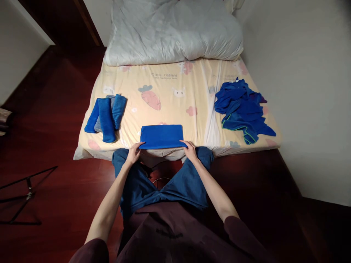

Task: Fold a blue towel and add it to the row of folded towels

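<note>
A blue towel [161, 136], folded into a flat rectangle, lies at the front edge of the bed. My left hand [134, 152] pinches its near left corner. At the near right corner, my right hand [189, 150] grips the same towel between thumb and fingers. A small white tag shows on the towel's left side. To the left rests a stack of folded and rolled towels [106, 118], blue and grey. A loose, crumpled heap of blue towels [242, 106], one edged in green, sits on the right.
The bed [164, 87] has a yellow sheet printed with carrots and rabbits. A pale quilt [175, 33] is bunched at its far end. Walls stand on both sides. On the dark red floor at left are black tripod legs [29, 193].
</note>
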### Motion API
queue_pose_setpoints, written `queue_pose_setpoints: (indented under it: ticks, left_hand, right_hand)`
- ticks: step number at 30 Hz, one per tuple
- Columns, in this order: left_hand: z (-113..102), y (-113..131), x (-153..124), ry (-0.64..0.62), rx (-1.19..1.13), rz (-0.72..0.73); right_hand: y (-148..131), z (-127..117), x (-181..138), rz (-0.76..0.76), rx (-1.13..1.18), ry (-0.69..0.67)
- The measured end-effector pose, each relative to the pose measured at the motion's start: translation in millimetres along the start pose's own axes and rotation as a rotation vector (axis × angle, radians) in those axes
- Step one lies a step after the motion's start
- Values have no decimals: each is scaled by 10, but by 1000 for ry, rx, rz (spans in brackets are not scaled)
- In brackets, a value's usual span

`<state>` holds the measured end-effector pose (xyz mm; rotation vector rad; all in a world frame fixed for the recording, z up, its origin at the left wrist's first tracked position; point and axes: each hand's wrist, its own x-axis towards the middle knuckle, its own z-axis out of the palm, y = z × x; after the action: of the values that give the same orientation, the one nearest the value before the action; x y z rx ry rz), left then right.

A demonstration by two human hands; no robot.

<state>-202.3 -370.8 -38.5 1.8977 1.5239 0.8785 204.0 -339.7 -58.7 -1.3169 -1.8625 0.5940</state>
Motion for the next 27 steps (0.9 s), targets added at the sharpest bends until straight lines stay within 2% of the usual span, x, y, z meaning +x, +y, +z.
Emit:
queue_pose_setpoints:
  ticks: [7,10,18,22,27]
  left_hand:
    - [7,34,12,87,-82,-244]
    - [16,26,17,92,-109,-257]
    - [38,12,7,128,-141,-268]
    - [61,25,-17,169,-84,-155]
    - [67,54,-38,290,141,163]
  right_hand:
    - [40,49,-19,205,84,121]
    - [28,51,2,253,97,142]
    - [14,89,23,246,77,186]
    - [-13,90,-2,119,-17,205]
    - [-70,37,-9,-77,-236,252]
